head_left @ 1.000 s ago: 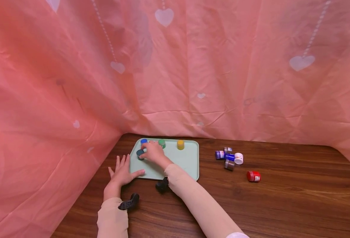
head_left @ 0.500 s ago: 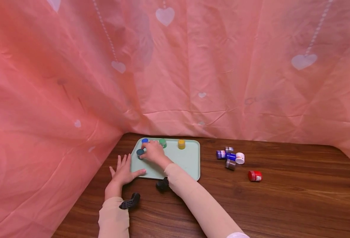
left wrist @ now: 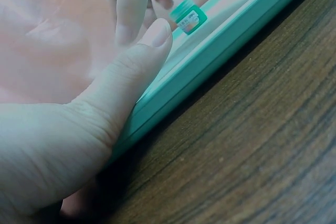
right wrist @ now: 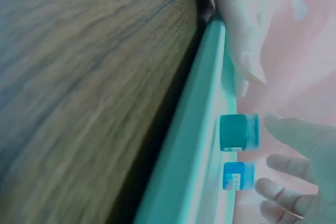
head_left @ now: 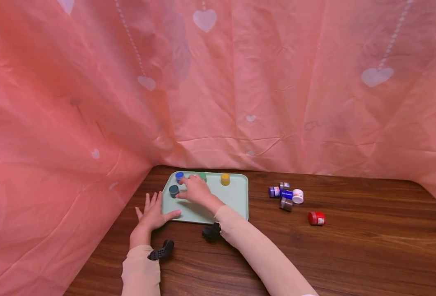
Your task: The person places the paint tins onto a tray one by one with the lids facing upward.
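Teal jar (head_left: 173, 190) near tray (head_left: 236, 197) edge, right hand (head_left: 195, 190) beside

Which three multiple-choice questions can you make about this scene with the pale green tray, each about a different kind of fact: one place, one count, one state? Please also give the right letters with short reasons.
1. Where does the red paint jar lie?
A. on the pale green plastic tray
B. on the wooden table, right of the tray
C. in the left hand

2. How many small paint jars stand on the tray?
A. one
B. four
C. seven

3. What does the right hand hold?
A. nothing; its fingers are loose beside the teal jar
B. the yellow jar
C. the red jar

Answers: 1 B, the red jar lies on its side on bare wood, apart from the tray. 2 B, the head view shows the blue jar, teal, green jar and yellow. 3 A, the right wrist view shows spread fingers near the teal jar, not closed on it.
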The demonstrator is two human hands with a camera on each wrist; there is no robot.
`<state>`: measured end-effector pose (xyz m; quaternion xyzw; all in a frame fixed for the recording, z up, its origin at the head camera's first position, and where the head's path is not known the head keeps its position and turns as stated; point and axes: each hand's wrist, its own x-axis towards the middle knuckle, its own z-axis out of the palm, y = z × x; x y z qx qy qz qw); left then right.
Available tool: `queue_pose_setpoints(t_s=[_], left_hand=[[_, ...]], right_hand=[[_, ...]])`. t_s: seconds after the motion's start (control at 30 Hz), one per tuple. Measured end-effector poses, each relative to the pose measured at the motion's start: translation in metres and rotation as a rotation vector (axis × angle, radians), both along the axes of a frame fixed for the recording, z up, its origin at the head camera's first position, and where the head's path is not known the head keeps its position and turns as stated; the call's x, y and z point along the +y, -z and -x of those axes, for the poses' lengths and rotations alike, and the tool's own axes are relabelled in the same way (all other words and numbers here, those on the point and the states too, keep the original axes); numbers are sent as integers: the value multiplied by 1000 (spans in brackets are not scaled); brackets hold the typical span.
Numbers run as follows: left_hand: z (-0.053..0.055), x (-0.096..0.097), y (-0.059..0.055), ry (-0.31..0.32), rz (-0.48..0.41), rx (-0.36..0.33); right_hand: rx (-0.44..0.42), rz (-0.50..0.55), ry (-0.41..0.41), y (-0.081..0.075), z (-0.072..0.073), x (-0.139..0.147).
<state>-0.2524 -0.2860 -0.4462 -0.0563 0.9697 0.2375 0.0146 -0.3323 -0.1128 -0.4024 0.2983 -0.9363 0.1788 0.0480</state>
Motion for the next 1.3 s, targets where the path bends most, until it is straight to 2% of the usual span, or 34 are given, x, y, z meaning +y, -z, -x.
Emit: queue_pose_setpoints(t_s=[0.6,0.97,1.3], left_hand=[[0,2,-1,-6,-11,-8],[-2,1,-3,-12,-20,-12],[-2,1,-2,-11,-27,-15]], right_hand=[[-6,131,-58,-14,-13,54],[47,90,-88,-13,-27,83],[147,85,-132,-12,-44,116]])
